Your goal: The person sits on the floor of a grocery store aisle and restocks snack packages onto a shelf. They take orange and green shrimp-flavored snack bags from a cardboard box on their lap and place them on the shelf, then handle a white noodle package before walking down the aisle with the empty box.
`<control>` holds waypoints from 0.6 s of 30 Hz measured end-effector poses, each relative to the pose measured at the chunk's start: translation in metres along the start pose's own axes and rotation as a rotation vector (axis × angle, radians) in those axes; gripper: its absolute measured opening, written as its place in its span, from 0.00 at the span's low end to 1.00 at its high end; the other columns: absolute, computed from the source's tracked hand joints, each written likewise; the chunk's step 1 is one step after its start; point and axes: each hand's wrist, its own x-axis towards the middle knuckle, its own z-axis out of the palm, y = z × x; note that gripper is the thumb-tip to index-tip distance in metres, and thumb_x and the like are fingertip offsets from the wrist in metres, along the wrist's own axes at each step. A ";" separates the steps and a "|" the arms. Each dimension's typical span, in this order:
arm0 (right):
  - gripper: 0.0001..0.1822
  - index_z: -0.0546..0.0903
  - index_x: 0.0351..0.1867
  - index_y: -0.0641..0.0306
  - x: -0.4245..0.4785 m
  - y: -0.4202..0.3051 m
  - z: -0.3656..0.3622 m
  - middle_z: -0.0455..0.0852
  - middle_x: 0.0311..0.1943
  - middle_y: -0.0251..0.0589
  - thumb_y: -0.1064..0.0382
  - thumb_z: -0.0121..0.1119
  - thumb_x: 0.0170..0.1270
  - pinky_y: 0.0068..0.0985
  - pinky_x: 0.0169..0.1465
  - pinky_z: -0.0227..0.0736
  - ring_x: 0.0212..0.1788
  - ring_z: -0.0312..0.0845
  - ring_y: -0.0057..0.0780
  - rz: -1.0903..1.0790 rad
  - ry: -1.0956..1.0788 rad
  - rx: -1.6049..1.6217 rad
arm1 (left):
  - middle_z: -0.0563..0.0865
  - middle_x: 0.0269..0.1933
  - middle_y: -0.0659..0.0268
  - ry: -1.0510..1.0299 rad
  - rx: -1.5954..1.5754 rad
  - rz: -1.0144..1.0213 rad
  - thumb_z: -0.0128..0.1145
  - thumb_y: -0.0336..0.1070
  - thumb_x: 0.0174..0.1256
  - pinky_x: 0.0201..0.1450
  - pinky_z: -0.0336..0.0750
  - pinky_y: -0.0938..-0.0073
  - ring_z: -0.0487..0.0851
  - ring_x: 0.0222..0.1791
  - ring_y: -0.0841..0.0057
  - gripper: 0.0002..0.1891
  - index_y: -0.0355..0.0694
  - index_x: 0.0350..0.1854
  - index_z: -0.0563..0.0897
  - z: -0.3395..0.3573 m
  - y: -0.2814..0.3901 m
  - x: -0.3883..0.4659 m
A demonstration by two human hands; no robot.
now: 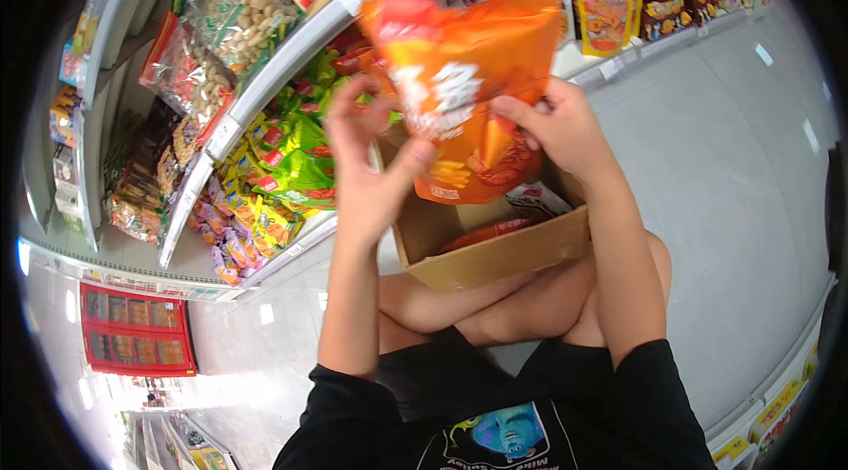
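An orange snack bag, printed with white characters and pictures of food, is held up above an open cardboard box. My right hand pinches its right side, thumb on the front. On the other side, my left hand is blurred, its fingers spread and curved; its thumb overlaps the bag's lower left edge, and I cannot tell whether it touches. Inside the box lie a red-orange packet and a white-and-dark packet. The bag hides the box's far part.
Green snack bags and yellow packets fill the lower shelf at left. Bagged peanuts sit on the shelf above. Yellow pouches stand farther right. My crossed legs are against the box's near side. Grey tiled floor extends right.
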 end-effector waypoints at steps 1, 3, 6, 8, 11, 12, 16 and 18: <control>0.18 0.87 0.52 0.68 -0.002 -0.002 -0.003 0.90 0.32 0.30 0.57 0.76 0.70 0.20 0.32 0.73 0.27 0.78 0.17 0.052 0.024 0.091 | 0.69 0.76 0.56 -0.118 -0.128 -0.113 0.81 0.39 0.60 0.78 0.67 0.61 0.71 0.75 0.67 0.48 0.38 0.79 0.63 0.007 0.000 -0.007; 0.17 0.86 0.54 0.69 -0.003 -0.003 0.003 0.92 0.38 0.34 0.60 0.74 0.72 0.16 0.37 0.76 0.31 0.79 0.13 0.051 0.031 0.193 | 0.74 0.73 0.58 -0.322 -0.254 -0.302 0.81 0.32 0.60 0.73 0.74 0.63 0.77 0.71 0.71 0.47 0.37 0.78 0.63 0.018 -0.004 -0.017; 0.21 0.83 0.61 0.70 -0.005 0.000 0.009 0.90 0.44 0.32 0.64 0.74 0.71 0.16 0.42 0.78 0.33 0.76 0.11 0.072 0.022 0.240 | 0.85 0.63 0.62 -0.266 -0.219 -0.410 0.81 0.30 0.60 0.60 0.84 0.73 0.85 0.61 0.76 0.41 0.38 0.73 0.68 0.031 -0.006 -0.026; 0.23 0.82 0.63 0.69 -0.009 0.003 0.008 0.90 0.46 0.32 0.65 0.73 0.71 0.16 0.45 0.77 0.36 0.77 0.11 -0.002 -0.007 0.244 | 0.86 0.61 0.62 -0.192 -0.184 -0.443 0.81 0.30 0.60 0.59 0.85 0.73 0.86 0.59 0.75 0.40 0.37 0.71 0.69 0.028 -0.004 -0.027; 0.23 0.82 0.66 0.66 -0.009 0.002 0.007 0.90 0.49 0.32 0.67 0.72 0.72 0.15 0.47 0.76 0.39 0.78 0.10 -0.067 -0.057 0.176 | 0.89 0.57 0.61 -0.021 -0.063 -0.253 0.80 0.28 0.60 0.54 0.87 0.69 0.89 0.53 0.73 0.34 0.35 0.67 0.75 0.006 -0.021 -0.027; 0.23 0.82 0.66 0.65 -0.009 0.003 0.006 0.89 0.49 0.32 0.67 0.71 0.72 0.15 0.48 0.76 0.40 0.78 0.10 -0.079 -0.074 0.141 | 0.89 0.57 0.60 0.101 -0.147 -0.314 0.80 0.29 0.61 0.57 0.86 0.69 0.89 0.53 0.73 0.32 0.34 0.66 0.77 -0.003 -0.016 -0.026; 0.19 0.84 0.64 0.63 -0.005 0.008 0.006 0.90 0.47 0.34 0.66 0.67 0.75 0.15 0.48 0.76 0.41 0.79 0.11 0.004 -0.126 0.047 | 0.85 0.64 0.59 0.454 -0.426 -0.007 0.76 0.27 0.64 0.67 0.81 0.63 0.85 0.61 0.70 0.32 0.34 0.70 0.75 -0.049 -0.038 -0.007; 0.17 0.84 0.63 0.63 -0.004 0.008 0.005 0.91 0.45 0.34 0.66 0.66 0.76 0.15 0.47 0.76 0.40 0.79 0.11 0.093 -0.133 0.021 | 0.83 0.66 0.59 0.565 -0.377 -0.035 0.76 0.26 0.65 0.71 0.77 0.62 0.83 0.64 0.70 0.33 0.35 0.71 0.74 -0.064 -0.060 -0.006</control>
